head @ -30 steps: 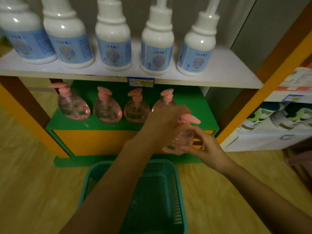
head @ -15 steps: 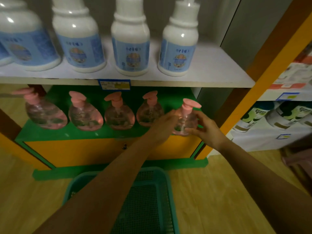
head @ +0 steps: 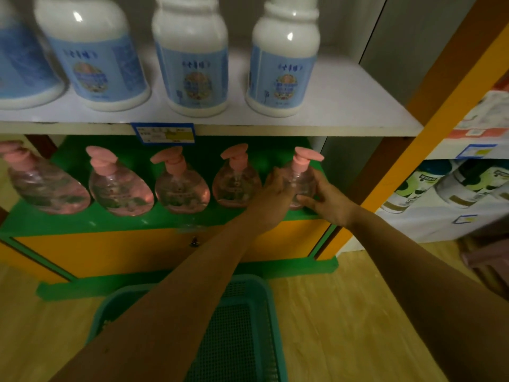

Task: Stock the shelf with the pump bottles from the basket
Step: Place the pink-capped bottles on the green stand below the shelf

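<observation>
A clear pink pump bottle (head: 301, 177) stands upright at the right end of the green shelf (head: 82, 221). My left hand (head: 275, 197) holds its left side and my right hand (head: 327, 199) holds its right side and base. Several matching pink pump bottles (head: 181, 186) line the same shelf to its left. The teal mesh basket (head: 242, 326) sits on the floor below; the part not hidden by my left arm shows no bottles.
A white shelf (head: 344, 106) above carries large white bottles with blue labels (head: 281, 64). An orange post (head: 429, 128) borders the shelf on the right, with another stocked shelf (head: 454, 194) beyond it. The floor is wood.
Both hands carried the pink bottle up from in front of the cabinet and onto the right end of the green shelf. The view moved closer to the shelves.
</observation>
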Demonstrator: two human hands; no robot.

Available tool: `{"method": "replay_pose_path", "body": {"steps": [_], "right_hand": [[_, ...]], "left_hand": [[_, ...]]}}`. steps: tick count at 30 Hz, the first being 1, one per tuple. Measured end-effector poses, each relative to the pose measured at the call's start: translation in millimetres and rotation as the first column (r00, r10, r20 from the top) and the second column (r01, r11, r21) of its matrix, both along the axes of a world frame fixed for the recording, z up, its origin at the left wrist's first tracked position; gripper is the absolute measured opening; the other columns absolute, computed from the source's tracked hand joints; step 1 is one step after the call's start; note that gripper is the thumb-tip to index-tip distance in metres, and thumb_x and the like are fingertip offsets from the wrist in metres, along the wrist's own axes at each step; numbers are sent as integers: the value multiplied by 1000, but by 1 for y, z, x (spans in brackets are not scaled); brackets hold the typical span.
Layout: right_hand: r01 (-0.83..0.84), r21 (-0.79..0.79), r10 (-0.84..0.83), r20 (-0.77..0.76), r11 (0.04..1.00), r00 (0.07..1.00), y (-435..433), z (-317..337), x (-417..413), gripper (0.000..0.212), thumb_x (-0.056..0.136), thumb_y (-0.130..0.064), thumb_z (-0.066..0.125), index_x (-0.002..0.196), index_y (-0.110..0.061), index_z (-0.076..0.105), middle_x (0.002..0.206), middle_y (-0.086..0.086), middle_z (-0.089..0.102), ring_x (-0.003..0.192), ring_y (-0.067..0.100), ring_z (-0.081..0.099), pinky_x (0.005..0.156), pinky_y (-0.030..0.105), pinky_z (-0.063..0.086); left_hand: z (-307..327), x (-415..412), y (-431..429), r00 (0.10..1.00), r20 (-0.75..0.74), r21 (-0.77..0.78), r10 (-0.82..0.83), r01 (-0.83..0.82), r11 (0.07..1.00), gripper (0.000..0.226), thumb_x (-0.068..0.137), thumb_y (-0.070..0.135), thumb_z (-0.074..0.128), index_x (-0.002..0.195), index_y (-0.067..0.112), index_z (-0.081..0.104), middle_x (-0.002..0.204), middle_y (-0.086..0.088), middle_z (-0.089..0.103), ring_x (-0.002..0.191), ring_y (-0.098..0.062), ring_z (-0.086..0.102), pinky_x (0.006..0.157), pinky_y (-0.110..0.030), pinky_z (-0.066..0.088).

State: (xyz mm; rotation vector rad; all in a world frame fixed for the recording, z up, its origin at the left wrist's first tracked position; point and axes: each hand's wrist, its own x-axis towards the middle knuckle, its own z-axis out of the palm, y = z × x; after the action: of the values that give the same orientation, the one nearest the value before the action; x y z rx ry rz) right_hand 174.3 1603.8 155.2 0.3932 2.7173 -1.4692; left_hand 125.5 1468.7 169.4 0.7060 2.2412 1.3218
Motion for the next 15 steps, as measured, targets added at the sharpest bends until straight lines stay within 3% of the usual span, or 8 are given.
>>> {"method": "replay_pose_path", "body": {"steps": [2,3,4,5,6,9,12,15], "right_hand": [[68,11,-68,23,998,997,-7,3,1,81,86,-4,56,146,-12,2,145,6,37,134,22,35,103,24,28],[120,34,-120,9,992,993,-13,5,3,83,86,-6,56,146,-13,-1,148,5,35,135,21,35,100,19,28],[185,65,-183,-30,981,983,-20,8,5,82,87,-8,56,146,-12,0,148,5,35,134,21,35,98,17,29],[255,98,-248,-79,962,966,-28,11,9,78,88,-11,56,146,-10,4,146,6,37,134,22,37,98,17,31],[320,116,-306,-127,940,944,-37,15,13,71,89,-14,55,144,-6,10,144,8,39,132,24,38,98,20,34],[404,32,-394,-164,914,904,-72,33,31,50,94,-22,45,139,-8,27,142,13,40,128,26,40,92,24,33],[334,-91,-345,-150,938,927,-104,51,45,51,95,-29,40,143,-20,24,146,9,37,131,25,37,86,19,26],[271,-182,-297,-137,945,945,-137,78,51,48,95,-29,40,141,-21,29,150,7,31,136,22,30,103,26,24]], "left_hand": [[1,3,-4,999,9,-25,-52,52,998,51,98,19,30,145,15,11,135,-15,42,112,-32,49,93,-34,41],[2,6,-10,998,1,5,-64,64,998,50,97,16,32,144,15,14,118,-10,51,87,-21,55,73,-25,45],[3,8,-16,996,-22,35,-81,82,996,51,95,11,35,142,15,17,112,-3,51,77,-10,51,60,-15,41],[5,11,-24,996,-49,63,-80,83,995,52,94,7,37,142,15,20,122,3,46,85,-4,49,60,-7,38],[7,14,-34,996,-59,76,-73,78,994,54,93,4,38,142,15,21,128,8,37,102,-2,42,72,0,36],[8,20,-68,995,-96,117,-29,40,992,55,92,1,40,142,14,23,145,4,28,134,-9,25,108,-15,22],[24,26,-105,979,-204,160,14,19,987,49,93,4,41,134,28,29,144,10,27,134,-7,27,104,-1,20],[55,35,-145,970,-230,192,74,-29,981,42,95,11,40,133,27,33,129,21,36,121,2,36,101,-2,29]]}}
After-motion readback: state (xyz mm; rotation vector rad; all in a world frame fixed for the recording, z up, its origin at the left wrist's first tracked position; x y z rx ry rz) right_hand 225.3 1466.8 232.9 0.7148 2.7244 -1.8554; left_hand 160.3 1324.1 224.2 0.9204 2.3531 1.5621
